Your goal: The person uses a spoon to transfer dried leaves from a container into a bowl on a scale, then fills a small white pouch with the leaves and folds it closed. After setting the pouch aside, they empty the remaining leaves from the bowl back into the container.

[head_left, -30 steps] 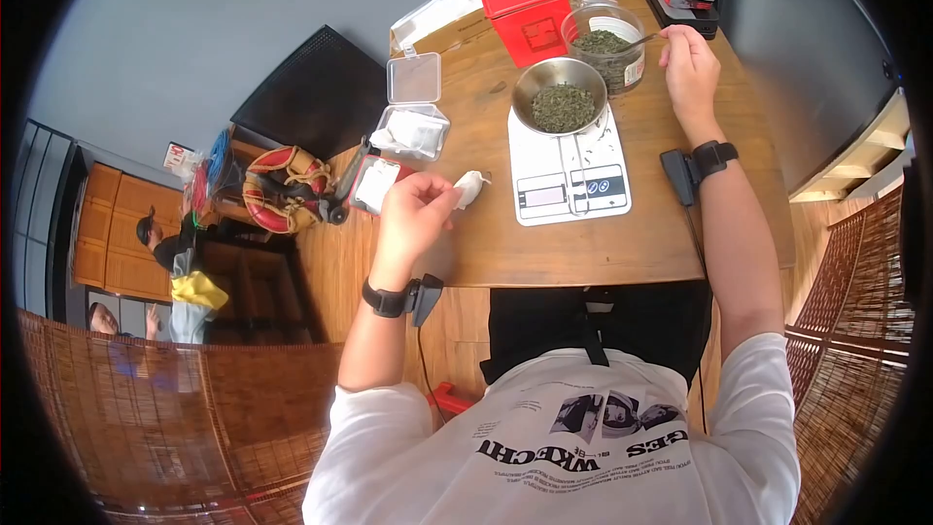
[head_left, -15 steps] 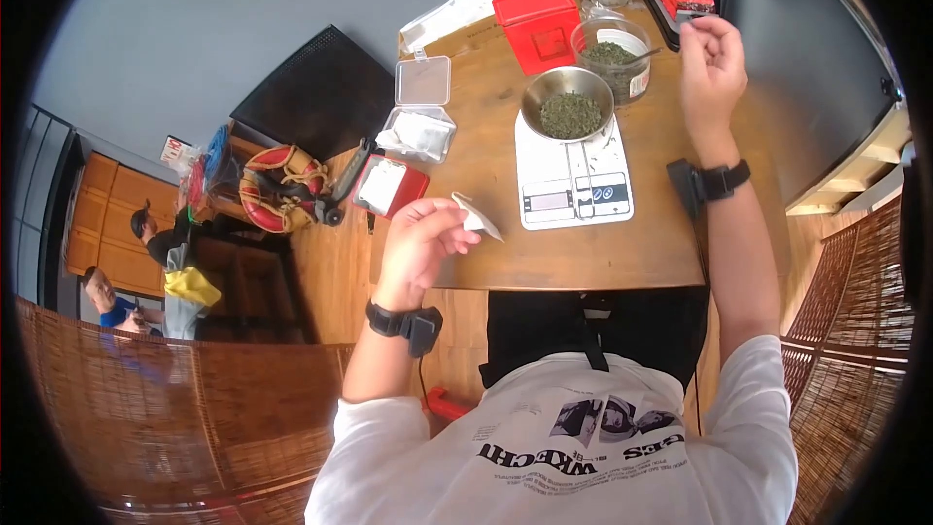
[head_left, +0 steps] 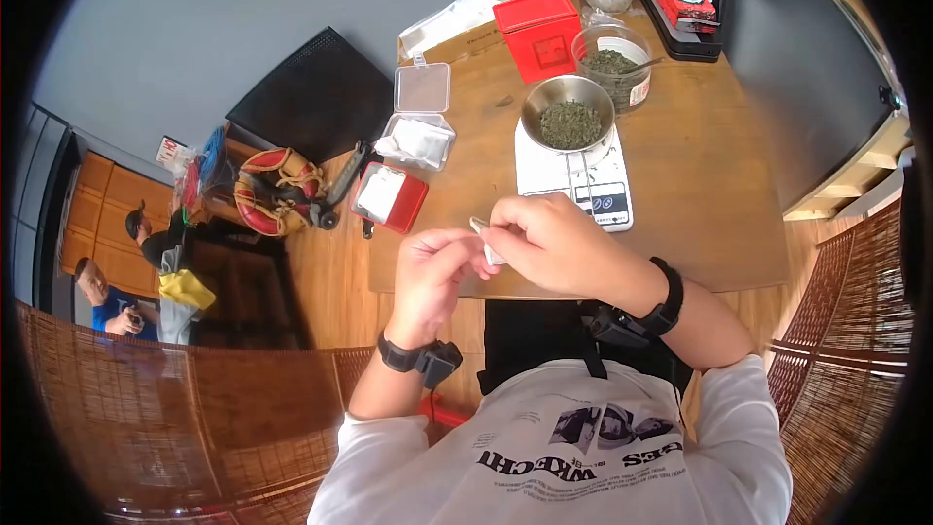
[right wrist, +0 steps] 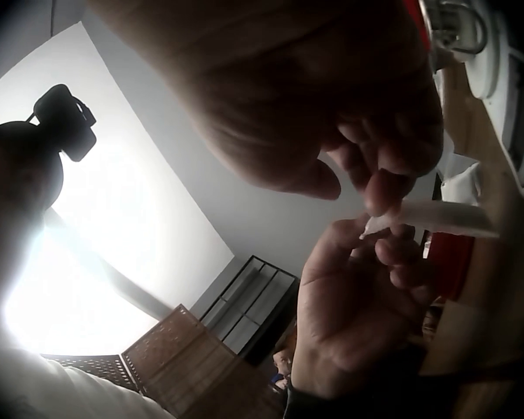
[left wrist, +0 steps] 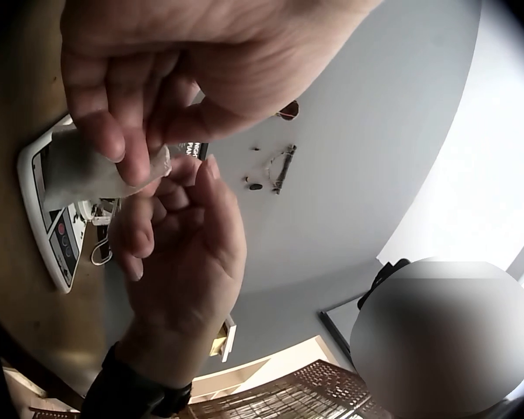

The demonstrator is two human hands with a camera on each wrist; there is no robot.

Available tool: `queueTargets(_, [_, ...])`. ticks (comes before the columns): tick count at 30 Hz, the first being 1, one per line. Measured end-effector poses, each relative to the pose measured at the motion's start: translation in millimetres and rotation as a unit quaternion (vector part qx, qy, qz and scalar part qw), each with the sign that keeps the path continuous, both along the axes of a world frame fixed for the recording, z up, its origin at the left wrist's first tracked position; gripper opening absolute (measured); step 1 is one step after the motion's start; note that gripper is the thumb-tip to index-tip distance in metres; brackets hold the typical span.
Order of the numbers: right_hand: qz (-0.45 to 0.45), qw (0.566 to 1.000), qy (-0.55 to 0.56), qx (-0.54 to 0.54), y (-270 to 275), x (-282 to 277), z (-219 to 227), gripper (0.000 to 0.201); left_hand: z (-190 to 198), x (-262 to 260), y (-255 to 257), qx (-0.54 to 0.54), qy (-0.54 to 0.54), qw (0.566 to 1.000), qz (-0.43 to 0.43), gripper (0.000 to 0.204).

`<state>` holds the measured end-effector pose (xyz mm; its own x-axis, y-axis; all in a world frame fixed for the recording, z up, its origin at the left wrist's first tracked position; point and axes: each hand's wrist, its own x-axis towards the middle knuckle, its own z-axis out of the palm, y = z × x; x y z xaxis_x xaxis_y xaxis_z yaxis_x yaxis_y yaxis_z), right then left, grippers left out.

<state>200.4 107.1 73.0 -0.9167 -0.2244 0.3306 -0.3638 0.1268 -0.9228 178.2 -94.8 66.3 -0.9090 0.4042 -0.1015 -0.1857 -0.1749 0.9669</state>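
Both hands meet above the near edge of the wooden table [head_left: 700,194]. My left hand [head_left: 457,258] pinches a small white paper bag [head_left: 483,236], and my right hand [head_left: 512,233] pinches the same bag from the other side. In the left wrist view the bag [left wrist: 87,168] sits between the left hand's fingertips [left wrist: 127,161], with the right hand [left wrist: 183,236] just beneath. The right wrist view shows the bag [right wrist: 441,216] as a flat white strip between both hands. Behind them a steel bowl [head_left: 570,123] of dry green leaves rests on a white scale [head_left: 575,185].
A glass jar [head_left: 614,63] of leaves holds a spoon beside a red box [head_left: 537,29]. An open clear case [head_left: 420,131] of white bags and a small red tray [head_left: 389,196] lie at the left. A dark panel [head_left: 797,68] stands on the right. People sit far left.
My right hand has let go of the spoon in the jar and come down to the left hand. Both now pinch the bag, which the left hand has drawn closer to my body.
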Motion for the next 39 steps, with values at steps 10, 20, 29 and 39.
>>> queueTargets(10, [-0.016, 0.999, -0.016, 0.047, -5, -4, -21, 0.018, -9, 10, 1, -0.074, 0.076, 0.994, 0.005, 0.017])
queueTargets(20, [-0.009, 0.986, 0.048, 0.161, -5, -3, -31, 0.020, -8, 12, 2, -0.170, 0.119, 0.978, -0.031, 0.017])
queueTargets(29, [-0.014, 0.984, 0.084, 0.156, -8, -7, -41, 0.012, -12, 15, 0, -0.176, 0.100, 0.979, 0.008, 0.015])
queueTargets(39, [-0.031, 0.994, 0.051, 0.087, -4, -5, -28, 0.015, -10, 19, -6, -0.135, 0.112, 0.981, 0.087, 0.009])
